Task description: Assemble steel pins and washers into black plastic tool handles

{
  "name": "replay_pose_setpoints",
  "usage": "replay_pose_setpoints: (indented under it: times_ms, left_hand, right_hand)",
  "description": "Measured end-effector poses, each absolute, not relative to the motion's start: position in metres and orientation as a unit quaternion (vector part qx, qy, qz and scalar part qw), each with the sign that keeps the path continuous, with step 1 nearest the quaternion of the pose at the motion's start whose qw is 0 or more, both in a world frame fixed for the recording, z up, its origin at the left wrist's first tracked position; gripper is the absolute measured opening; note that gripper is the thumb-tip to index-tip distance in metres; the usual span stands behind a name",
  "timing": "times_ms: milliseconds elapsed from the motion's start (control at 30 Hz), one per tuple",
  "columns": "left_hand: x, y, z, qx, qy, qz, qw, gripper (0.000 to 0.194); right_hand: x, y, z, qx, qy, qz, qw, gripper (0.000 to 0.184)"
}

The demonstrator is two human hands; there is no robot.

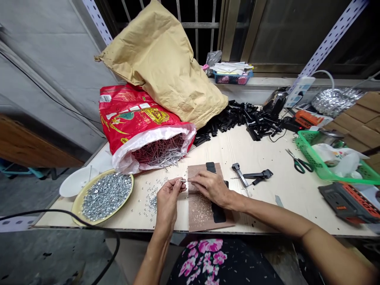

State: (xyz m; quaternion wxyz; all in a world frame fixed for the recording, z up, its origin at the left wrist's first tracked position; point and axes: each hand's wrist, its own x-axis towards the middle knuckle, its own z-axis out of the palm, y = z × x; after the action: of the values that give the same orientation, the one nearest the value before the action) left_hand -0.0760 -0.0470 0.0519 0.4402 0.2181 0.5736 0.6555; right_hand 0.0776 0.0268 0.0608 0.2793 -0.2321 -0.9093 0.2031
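My left hand (169,196) is closed, thumb and finger pinching a thin, shiny screw-like piece (183,181). My right hand (211,187) meets its other end with fingertips pressed together; what lies between them is too small to make out. Below my right hand is a brown board (197,221) with several black pads (219,213) and pale crumbs on it. Loose small washers (152,202) are scattered left of my left hand. To the right lie black plastic parts with metal rods (249,175).
A yellow bowl of washers (130,192) stands left beside a white bowl (69,182). Behind are a red bag of long screws (133,118), a big paper sack (166,59) and heaped black parts (237,118). Scissors (299,163), a green basket (350,180) and a power-tool battery (350,202) lie right.
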Motion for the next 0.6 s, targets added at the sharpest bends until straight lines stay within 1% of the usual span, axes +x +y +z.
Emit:
replay_pose_setpoints:
  times_ms: [133, 233, 400, 600]
  left_hand:
    - [-0.073, -0.046, 0.057, 0.17, 0.541, 0.671, 0.477, 0.034]
    - [-0.072, -0.045, 0.06, 0.161, 0.539, 0.674, 0.479, 0.036]
    - [-0.072, -0.044, 0.055, 0.189, 0.556, 0.664, 0.463, 0.035]
    - [-0.075, -0.047, 0.045, 0.266, 0.612, 0.618, 0.414, 0.036]
  right_hand:
    - [0.082, 0.027, 0.063, -0.246, -0.921, 0.163, 0.255, 0.024]
    - [0.084, 0.026, 0.064, -0.262, -0.922, 0.14, 0.25, 0.022]
    - [0.085, 0.022, 0.061, -0.279, -0.917, 0.12, 0.258, 0.021]
    - [0.083, 0.018, 0.058, -0.299, -0.917, 0.058, 0.257, 0.019]
